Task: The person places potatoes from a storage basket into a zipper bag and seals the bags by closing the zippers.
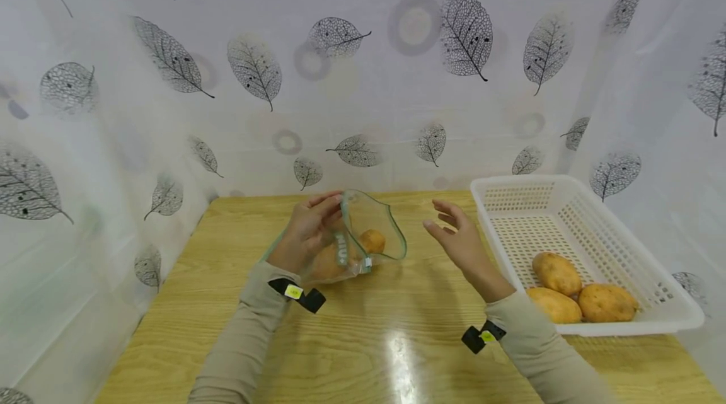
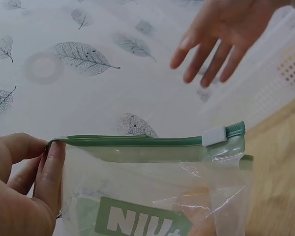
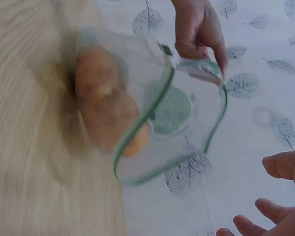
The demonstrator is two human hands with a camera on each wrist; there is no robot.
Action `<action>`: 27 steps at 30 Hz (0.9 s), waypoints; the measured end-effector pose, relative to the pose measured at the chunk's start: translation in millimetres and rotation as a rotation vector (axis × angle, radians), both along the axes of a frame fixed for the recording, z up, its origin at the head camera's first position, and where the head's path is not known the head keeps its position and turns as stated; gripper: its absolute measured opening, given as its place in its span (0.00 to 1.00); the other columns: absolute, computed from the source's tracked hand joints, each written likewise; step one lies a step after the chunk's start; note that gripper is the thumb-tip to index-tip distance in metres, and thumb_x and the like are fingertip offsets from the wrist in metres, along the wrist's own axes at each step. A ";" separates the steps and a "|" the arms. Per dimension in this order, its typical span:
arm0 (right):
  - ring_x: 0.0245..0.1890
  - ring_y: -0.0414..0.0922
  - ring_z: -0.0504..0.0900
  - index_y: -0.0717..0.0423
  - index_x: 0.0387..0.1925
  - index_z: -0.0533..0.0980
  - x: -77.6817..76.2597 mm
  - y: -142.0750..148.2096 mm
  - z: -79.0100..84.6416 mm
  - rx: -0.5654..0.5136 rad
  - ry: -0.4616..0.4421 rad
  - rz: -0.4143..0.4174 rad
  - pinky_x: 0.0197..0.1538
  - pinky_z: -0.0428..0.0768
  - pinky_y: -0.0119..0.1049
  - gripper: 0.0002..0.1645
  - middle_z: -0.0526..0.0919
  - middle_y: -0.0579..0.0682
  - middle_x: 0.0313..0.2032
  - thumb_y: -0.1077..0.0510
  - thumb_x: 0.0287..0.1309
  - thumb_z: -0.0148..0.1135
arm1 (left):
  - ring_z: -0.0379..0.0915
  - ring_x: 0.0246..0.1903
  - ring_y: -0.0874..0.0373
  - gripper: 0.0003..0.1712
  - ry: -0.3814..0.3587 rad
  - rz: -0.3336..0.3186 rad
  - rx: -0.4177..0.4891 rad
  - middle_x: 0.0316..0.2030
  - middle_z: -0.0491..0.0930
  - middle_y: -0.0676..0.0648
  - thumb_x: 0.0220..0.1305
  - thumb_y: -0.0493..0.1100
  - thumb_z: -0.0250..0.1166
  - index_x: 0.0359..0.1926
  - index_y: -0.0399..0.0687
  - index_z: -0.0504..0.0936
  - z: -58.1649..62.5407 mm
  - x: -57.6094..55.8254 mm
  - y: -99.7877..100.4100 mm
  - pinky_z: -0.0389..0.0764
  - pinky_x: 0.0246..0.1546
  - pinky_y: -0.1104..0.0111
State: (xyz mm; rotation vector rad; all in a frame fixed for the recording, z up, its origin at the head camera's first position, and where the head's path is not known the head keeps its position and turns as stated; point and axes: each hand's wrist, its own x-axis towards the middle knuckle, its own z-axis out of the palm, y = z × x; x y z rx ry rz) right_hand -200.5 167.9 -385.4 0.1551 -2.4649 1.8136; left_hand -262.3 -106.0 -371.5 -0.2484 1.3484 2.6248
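My left hand point(image 1: 309, 230) pinches the green-edged rim of a clear zip bag point(image 2: 152, 172) between thumb and fingers. The bag's mouth gapes toward the right, and a white slider point(image 2: 214, 136) sits near one end of its green zip strip. Inside lie potatoes point(image 3: 105, 103), seen through the clear plastic low in the bag. To the right of the bag's mouth, my right hand point(image 1: 462, 243) hangs in the air with fingers spread and loosely bent, holding nothing. It is between the bag and a white basket point(image 1: 669, 278).
In the basket's near end lie three potatoes point(image 1: 558, 271). The basket stands at the right side of the wooden table point(image 1: 351, 353). A white curtain with leaf prints point(image 1: 386, 95) hangs behind the table and along its sides.
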 end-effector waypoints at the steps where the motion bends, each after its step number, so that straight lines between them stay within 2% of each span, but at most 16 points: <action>1: 0.68 0.57 0.60 0.58 0.69 0.59 1.5 6.6 2.9 0.021 0.001 0.000 0.70 0.64 0.55 0.35 0.61 0.59 0.68 0.52 0.66 0.58 | 0.83 0.27 0.60 0.11 0.006 0.001 -0.008 0.29 0.85 0.47 0.62 0.27 0.61 0.29 0.43 0.86 0.2 -0.1 -0.6 0.86 0.35 0.75; 7: 0.68 0.61 0.57 0.59 0.70 0.57 13.0 47.2 14.4 0.126 0.016 -0.036 0.69 0.63 0.59 0.38 0.58 0.61 0.69 0.49 0.66 0.58 | 0.83 0.28 0.60 0.13 0.038 -0.005 -0.040 0.30 0.84 0.48 0.63 0.27 0.59 0.28 0.44 0.86 0.8 0.2 -2.6 0.86 0.37 0.74; 14: 0.68 0.68 0.53 0.60 0.73 0.51 24.0 97.9 12.8 0.240 -0.013 -0.114 0.64 0.62 0.67 0.43 0.52 0.65 0.71 0.43 0.67 0.54 | 0.83 0.29 0.61 0.14 0.060 -0.011 -0.086 0.31 0.84 0.48 0.64 0.27 0.59 0.29 0.46 0.86 0.4 0.5 -3.6 0.86 0.37 0.75; 22: 0.67 0.73 0.48 0.60 0.74 0.45 31.2 153.1 -3.7 0.326 -0.107 -0.192 0.58 0.60 0.75 0.47 0.46 0.72 0.70 0.40 0.68 0.51 | 0.82 0.29 0.61 0.14 0.076 -0.020 -0.099 0.31 0.83 0.49 0.65 0.28 0.58 0.29 0.47 0.85 -1.5 -0.1 -5.1 0.86 0.38 0.75; 27: 0.67 0.75 0.43 0.61 0.74 0.40 34.3 180.7 -19.7 0.339 -0.171 -0.193 0.59 0.55 0.77 0.50 0.41 0.73 0.71 0.39 0.67 0.50 | 0.82 0.30 0.61 0.13 0.081 -0.016 -0.079 0.31 0.83 0.48 0.64 0.27 0.59 0.30 0.45 0.85 -2.4 0.3 -5.1 0.86 0.37 0.75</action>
